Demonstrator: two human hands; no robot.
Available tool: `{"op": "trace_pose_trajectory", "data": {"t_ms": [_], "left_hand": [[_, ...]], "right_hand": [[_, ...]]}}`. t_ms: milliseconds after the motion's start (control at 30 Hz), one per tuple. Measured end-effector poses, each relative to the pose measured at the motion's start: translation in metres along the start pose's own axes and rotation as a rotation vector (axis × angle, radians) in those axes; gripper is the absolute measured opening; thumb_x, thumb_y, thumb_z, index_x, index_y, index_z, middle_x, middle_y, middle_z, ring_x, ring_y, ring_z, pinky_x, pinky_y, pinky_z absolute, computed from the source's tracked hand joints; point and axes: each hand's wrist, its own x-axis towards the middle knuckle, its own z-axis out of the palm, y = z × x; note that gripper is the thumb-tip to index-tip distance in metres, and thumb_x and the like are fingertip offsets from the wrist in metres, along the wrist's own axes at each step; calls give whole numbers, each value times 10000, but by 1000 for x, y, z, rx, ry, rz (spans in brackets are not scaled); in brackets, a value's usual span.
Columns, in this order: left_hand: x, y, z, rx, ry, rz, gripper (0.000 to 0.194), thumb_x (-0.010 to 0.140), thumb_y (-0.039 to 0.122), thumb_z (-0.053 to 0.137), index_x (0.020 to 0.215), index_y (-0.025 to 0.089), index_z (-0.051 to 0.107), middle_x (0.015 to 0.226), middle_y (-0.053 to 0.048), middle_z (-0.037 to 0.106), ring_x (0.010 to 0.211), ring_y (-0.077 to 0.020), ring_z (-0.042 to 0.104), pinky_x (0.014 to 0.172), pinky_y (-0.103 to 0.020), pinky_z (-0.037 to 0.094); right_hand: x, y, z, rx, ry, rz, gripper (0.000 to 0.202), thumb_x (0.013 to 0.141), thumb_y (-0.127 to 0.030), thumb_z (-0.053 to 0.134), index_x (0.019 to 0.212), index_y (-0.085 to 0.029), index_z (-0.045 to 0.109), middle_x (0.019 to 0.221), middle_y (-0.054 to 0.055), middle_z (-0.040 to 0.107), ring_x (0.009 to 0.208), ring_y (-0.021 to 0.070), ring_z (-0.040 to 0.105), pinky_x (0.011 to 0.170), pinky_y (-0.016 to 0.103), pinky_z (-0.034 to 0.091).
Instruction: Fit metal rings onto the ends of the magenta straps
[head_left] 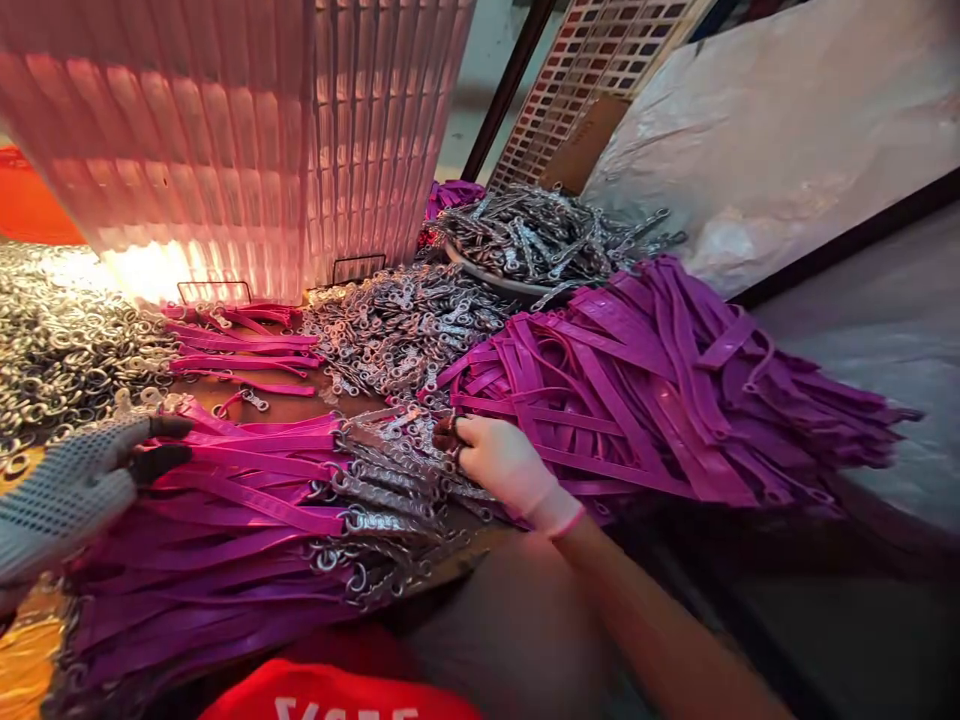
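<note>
My left hand [82, 485], in a dotted grey-white glove with dark fingertips, is at the left ends of a row of magenta straps [255, 500]. Its thumb and forefinger stretch out, a little apart, beside the topmost straps. My right hand [499, 465] wears a white glove, its dark fingertips pinched together at the right end of the short metal chains [390, 490]. These chains hang on rings from the laid-out straps. A chain end seems to be in that pinch, though the fingers largely hide it.
Loose magenta straps [637, 390] are heaped at right. Behind them a bowl [487, 275] brims with metal chains. Metal clips [405, 325] are piled centrally, with rings and hardware [75, 350] at left. Ribbed translucent panels [225, 150] stand at the back; a few straps [247, 345] lie before them.
</note>
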Motion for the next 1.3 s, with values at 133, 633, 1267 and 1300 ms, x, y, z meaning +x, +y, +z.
{"op": "trace_pose_trajectory", "data": {"t_ms": [133,633,1267,1300], "left_hand": [[2,27,44,-341,-101,-30,367,792,312,715,1145,214,709,744,-26,699,576,-118,567,510,-182,461],[-8,30,93,-1533,-291,-17,463,718,-25,720,1139,145,630,1034,-60,672,907,-127,673,809,-213,560],[-19,19,106,-1048,-34,188,325,772,186,733,1091,140,690,1066,-100,720,968,-200,674,889,-320,549],[-19,19,105,-925,-16,218,314,799,213,711,1105,144,692,1062,-99,721,970,-203,668,888,-323,545]], "right_hand": [[24,20,20,-132,-112,24,220,830,-77,504,905,-152,697,1015,101,711,923,178,632,771,249,388],[19,16,35,83,104,55,361,796,-18,396,1049,-116,635,1054,162,699,986,254,658,879,352,480],[-13,-143,14,295,381,-472,459,797,-105,470,1228,-163,615,1034,107,702,910,231,640,816,342,513],[-13,-141,14,339,368,-433,476,774,-98,477,1226,-168,612,1025,97,705,911,228,640,820,340,512]]}}
